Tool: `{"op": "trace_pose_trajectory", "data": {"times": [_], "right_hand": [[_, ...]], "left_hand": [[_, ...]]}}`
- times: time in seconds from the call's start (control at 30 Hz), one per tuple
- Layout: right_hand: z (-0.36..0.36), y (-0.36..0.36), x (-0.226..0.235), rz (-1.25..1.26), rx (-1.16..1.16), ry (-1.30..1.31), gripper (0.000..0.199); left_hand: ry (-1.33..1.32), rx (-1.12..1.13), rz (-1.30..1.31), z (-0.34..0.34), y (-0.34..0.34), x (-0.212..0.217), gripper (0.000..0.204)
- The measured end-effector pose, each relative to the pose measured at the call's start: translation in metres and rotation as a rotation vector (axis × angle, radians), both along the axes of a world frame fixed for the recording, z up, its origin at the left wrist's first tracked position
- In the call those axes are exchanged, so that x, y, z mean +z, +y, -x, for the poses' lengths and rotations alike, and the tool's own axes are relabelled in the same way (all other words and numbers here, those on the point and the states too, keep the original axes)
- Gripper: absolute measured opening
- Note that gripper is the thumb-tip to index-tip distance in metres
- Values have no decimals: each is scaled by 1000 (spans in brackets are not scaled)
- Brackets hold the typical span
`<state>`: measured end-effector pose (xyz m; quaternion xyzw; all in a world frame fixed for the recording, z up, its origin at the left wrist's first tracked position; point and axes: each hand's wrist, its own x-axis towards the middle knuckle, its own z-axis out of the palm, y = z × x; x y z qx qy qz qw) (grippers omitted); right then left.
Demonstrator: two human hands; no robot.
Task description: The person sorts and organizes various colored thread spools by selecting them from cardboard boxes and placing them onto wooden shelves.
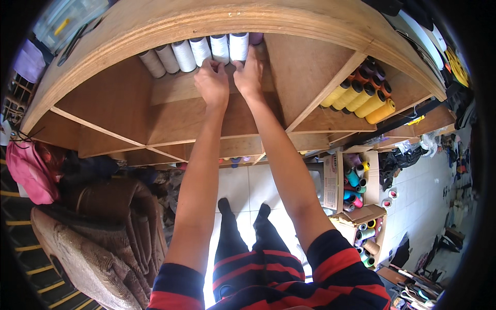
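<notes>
White thread wound on straight cylindrical spools (219, 49) fills a row just beyond both hands, inside a pale brown plywood shelf unit (310, 23). The left hand (213, 85) has its fingers curled inward in a narrow shape, close to the lower ends of the middle white spools; whether it grips anything, I cannot tell. Just beside it, the right hand (249, 77) is at the last white spool (238, 46), its thumb near the lower end and its forefinger reaching up along the right side. Thumb and forefinger are a little apart, and whether they are pressing on the spool cannot be told.

Past the right fingertips, a small part of a purple spool (256, 38) shows. Leftward from the left hand, the row ends in two duller, greyish-beige spools (152, 63).

To the right of the right hand, beyond a thin upright plywood divider (330, 88), yellow cylindrical thread spools (352, 95) lie stacked with orange and dark reddish ones. Below and to the right of the right hand, on the white tiled floor side, stands a brown cardboard box (333, 181) of mixed coloured spools, teal among them. Below and well left of the left hand are a bright pink cloth (33, 173) and a bulky brown textured fabric (98, 243).
</notes>
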<state>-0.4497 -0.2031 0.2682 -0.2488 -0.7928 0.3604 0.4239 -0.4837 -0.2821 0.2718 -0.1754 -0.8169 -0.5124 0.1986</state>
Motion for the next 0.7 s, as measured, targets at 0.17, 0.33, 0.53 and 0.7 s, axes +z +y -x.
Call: {"op": "trace_pose_trajectory", "data": {"times": [0.17, 0.33, 0.53, 0.7], "right_hand": [[6, 2, -10, -27, -45, 40, 50], [9, -11, -4, 102, 50, -59, 58], [-10, 10, -13, -117, -119, 151, 63], [-64, -48, -1, 70, 149, 97, 46]], "left_hand": [[-4, 13, -20, 2, 1, -4, 15], [11, 15, -27, 11, -12, -6, 13], [76, -63, -27, -6, 9, 2, 14], [-133, -156, 61, 32, 0, -16, 30]]}}
